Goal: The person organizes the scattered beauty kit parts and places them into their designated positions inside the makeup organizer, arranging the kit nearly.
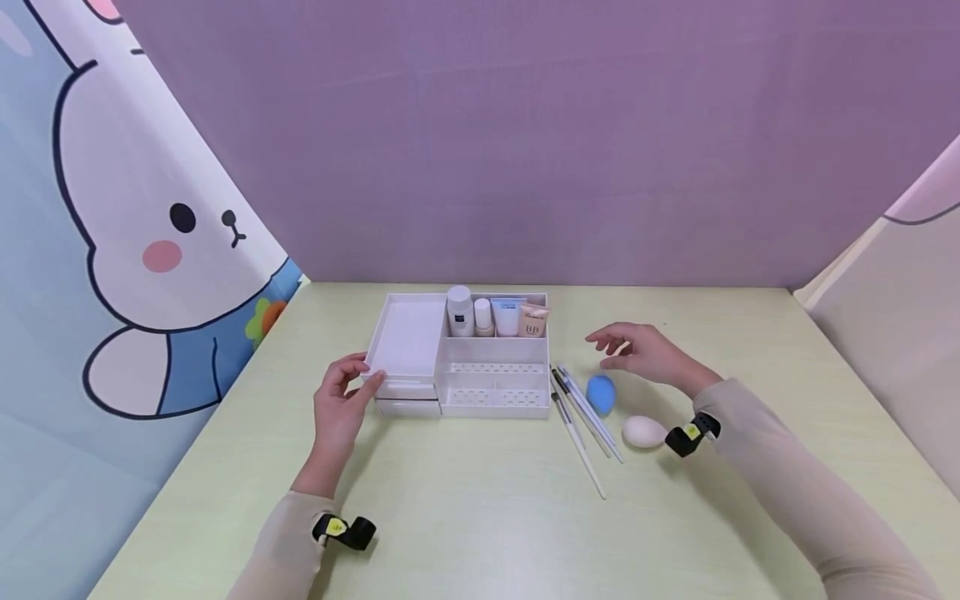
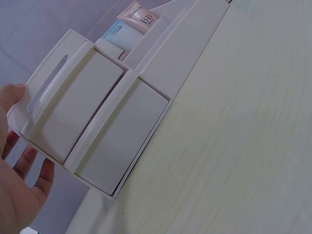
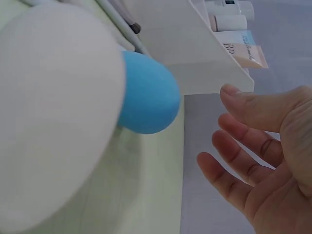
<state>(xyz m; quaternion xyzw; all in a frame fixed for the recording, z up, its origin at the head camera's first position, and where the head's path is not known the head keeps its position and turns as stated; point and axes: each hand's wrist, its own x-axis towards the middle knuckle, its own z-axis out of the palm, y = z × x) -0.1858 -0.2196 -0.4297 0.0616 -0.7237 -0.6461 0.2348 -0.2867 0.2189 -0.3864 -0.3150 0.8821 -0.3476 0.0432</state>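
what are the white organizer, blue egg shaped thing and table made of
White organizer: probably smooth, slightly glossy plastic, given its thin, uniform walls and highlights along the drawer lips.
Blue egg-shaped thing: perhaps foam, with a matte, evenly coloured surface, though rubber is possible.
Table: wood or wood-look laminate, pale and satin, going by the faint grain lines.

I see both beige-sleeved arms [image 1: 795, 487] reaching forward, bare left hand [image 1: 340, 408] gripping, bare right hand [image 1: 643, 353] hovering, loosely curled.

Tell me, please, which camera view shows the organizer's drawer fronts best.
The left wrist view: both drawer fronts appear large and uncovered. The head view shows them small, from above; the right wrist view shows neither.
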